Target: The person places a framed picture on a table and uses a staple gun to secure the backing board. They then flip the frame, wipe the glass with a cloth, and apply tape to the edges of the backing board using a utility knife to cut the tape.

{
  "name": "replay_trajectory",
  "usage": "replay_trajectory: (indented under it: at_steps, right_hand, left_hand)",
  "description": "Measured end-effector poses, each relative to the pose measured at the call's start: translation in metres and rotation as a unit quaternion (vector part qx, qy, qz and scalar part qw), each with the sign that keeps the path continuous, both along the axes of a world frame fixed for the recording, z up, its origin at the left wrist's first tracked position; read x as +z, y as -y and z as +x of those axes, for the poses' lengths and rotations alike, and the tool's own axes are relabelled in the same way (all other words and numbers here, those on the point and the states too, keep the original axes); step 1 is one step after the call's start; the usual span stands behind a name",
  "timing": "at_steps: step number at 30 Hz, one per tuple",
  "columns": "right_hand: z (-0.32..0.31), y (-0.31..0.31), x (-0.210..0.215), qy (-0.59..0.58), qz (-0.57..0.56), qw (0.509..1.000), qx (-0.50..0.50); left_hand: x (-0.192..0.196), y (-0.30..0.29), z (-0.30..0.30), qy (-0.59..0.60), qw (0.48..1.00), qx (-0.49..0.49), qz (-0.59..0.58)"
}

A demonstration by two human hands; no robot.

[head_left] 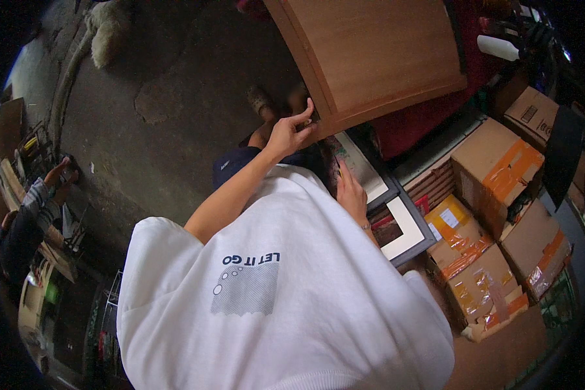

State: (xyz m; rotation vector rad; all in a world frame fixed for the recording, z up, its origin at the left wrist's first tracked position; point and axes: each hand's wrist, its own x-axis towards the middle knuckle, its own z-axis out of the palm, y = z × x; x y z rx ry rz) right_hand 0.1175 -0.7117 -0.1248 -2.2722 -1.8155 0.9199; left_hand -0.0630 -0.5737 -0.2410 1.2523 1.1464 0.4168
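Over a rough grey concrete floor, the left hand pinches the lower corner of a wooden board, while the right hand lies flat, fingers together, on framed pictures beside taped cardboard boxes.

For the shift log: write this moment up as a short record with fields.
left hand: fingers pinch the lower corner of the brown wooden board
right hand: rests on the framed pictures, holding nothing that shows
wooden board: large, tilted, held above the frames
right side: cardboard boxes sealed with orange tape
floor: grey concrete, patched
left edge: another person's sleeve, apart from the hands
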Motion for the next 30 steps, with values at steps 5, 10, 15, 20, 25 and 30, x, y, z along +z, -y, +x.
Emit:
replay_trajectory:
  at_steps: [5,10,15,20,25,30]
  right_hand:
    - [0.008,-0.016,-0.007,-0.001,0.061,0.998,-0.008]
    - [0.01,-0.066,-0.041,0.023,0.098,0.995,0.024]
    - [0.013,-0.071,-0.042,0.029,0.075,0.996,0.032]
    - [0.016,-0.07,-0.042,0.024,0.08,0.996,0.044]
    - [0.021,-0.064,-0.046,0.013,0.082,0.995,0.048]
    - [0.034,-0.037,-0.027,-0.011,0.1,0.995,0.015]
  left_hand:
    - [0.006,-0.008,-0.021,-0.039,0.99,-0.127,0.048]
    - [0.024,-0.012,-0.041,-0.139,0.968,-0.184,0.095]
    - [0.041,-0.015,-0.021,-0.106,0.933,-0.232,0.253]
    - [0.046,-0.022,-0.009,-0.083,0.938,-0.212,0.26]
    - [0.041,-0.023,-0.012,-0.136,0.935,-0.241,0.222]
    - [0.053,-0.03,-0.01,-0.139,0.926,-0.248,0.248]
